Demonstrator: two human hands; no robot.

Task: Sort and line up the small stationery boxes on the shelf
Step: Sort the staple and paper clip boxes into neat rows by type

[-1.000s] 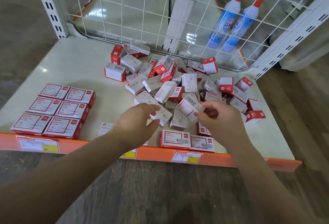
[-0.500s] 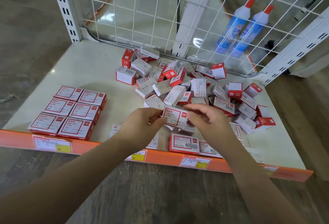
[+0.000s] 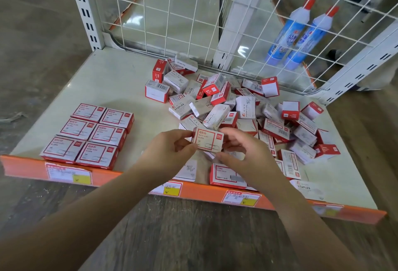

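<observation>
Head view looks down on a cream shelf (image 3: pixel 120 81) with an orange price rail (image 3: pixel 193 191) along its near edge. Both hands meet at the centre, pinching one red-framed paper clip box (image 3: pixel 208 141) by its short ends, face up and lifted just above the shelf: the left hand (image 3: pixel 170 152) has thumb and fingertips curled on the left end, the right hand (image 3: pixel 243 152) on the right end and lower corner.

At 9 o'clock from the held box sits the sorted block (image 3: pixel 88 133), six matching red-framed boxes lying flat in two columns, touching one another, close to the rail. From 12 to 3 o'clock sprawls the unsorted heap (image 3: pixel 237 107), red-and-white and grey staples and paper clip boxes tumbled at all angles. A few flat boxes lie at 6 o'clock by the rail, one partly under the right wrist; whether they form a deliberate row I cannot tell.

Such a box should be light, stiff cardboard with a loose, shifting fill, and its walls would dent under a hard squeeze. Holding it across the short ends, as here, keeps the printed face readable and probably stops any end flaps opening. Its likely place is beside the sorted block.

Behind the wire mesh back (image 3: pixel 172 23) at 1 o'clock lean two blue glue bottles (image 3: pixel 301 34).
</observation>
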